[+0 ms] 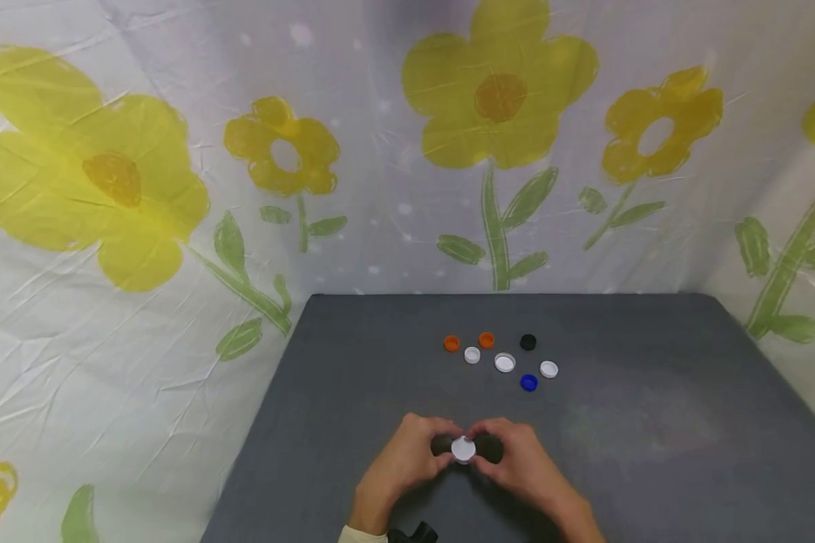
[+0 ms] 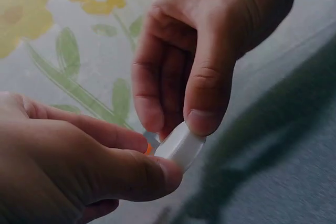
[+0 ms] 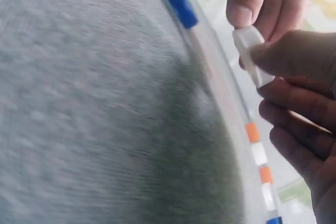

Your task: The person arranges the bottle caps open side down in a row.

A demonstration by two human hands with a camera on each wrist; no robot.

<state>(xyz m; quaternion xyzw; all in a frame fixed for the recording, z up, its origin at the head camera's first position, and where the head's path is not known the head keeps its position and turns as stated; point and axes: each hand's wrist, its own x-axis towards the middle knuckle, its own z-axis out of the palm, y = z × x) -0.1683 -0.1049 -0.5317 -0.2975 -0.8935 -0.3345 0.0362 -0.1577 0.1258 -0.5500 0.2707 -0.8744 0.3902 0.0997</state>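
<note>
A round white plastic bottle cap (image 1: 463, 449) is held up between both hands, close over the front part of the grey table. The left hand (image 1: 407, 456) pinches its left side, with the thumb (image 2: 170, 174) laid along the cap. From the opposite side the right hand (image 1: 521, 460) grips the same cap between thumb and fingers. In the right wrist view the cap (image 3: 253, 51) is tilted, its rim edge facing the camera. The inner face of the cap is hidden by the fingers in the left wrist view.
Farther back on the table (image 1: 367, 362) lie several loose caps: two orange ones (image 1: 451, 344), a black one (image 1: 528, 342), a blue one (image 1: 529, 383) and three white ones (image 1: 505, 363). A white cloth (image 1: 380, 219) printed with yellow flowers hangs behind.
</note>
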